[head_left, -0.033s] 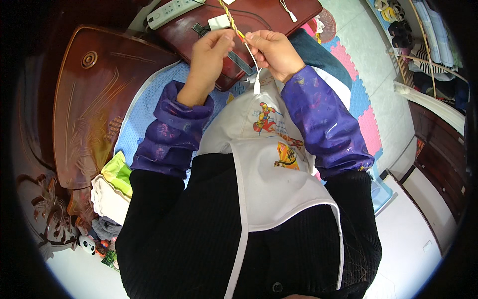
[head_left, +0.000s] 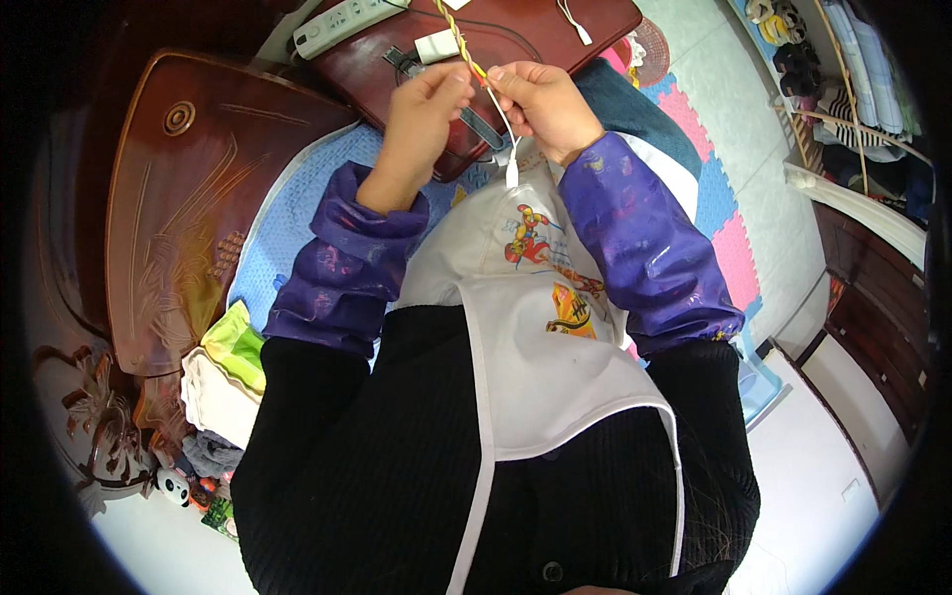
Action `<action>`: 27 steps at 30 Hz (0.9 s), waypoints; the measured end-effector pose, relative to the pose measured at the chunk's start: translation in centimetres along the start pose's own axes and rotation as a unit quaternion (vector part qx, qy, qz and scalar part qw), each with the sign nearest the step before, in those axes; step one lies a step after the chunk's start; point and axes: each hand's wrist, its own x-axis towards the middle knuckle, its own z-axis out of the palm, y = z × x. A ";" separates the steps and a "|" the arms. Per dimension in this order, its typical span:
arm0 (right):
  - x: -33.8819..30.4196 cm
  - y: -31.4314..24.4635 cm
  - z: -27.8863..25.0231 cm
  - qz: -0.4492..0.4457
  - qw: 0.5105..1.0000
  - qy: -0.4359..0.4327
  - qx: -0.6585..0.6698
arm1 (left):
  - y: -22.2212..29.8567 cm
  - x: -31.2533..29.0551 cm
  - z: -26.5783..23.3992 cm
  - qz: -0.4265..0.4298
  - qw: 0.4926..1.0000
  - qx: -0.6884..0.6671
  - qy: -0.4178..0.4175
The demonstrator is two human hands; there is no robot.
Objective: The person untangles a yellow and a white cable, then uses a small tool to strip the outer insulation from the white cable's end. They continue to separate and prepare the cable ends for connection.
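A white charging cable (head_left: 501, 112) runs down between my hands, its upper part wrapped in a twisted yellow cord (head_left: 455, 28). The cable's white plug (head_left: 512, 175) hangs free over my lap. My right hand (head_left: 551, 107) pinches the cable where the yellow wrapping ends, and a bit of orange-red shows there. Just left of the cable, my left hand (head_left: 420, 124) is closed in a pinch, thumb against forefinger; what it grips is too fine to make out.
A dark red table (head_left: 555, 50) ahead bears a white power strip (head_left: 349, 24), a white adapter (head_left: 436, 47) and a dark strap (head_left: 482, 129). A carved wooden panel (head_left: 188, 188) stands left. Pink and blue foam mats (head_left: 719, 208) lie right, near shelves of clothes (head_left: 863, 69).
My left hand has shifted slightly to the right and down, still pinched. My right hand stays on the cable, almost unmoved.
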 end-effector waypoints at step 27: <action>2.7 4.4 -11.4 -0.164 0.976 0.122 -0.078 | -5.2 1.2 0.1 0.053 0.997 0.055 -0.013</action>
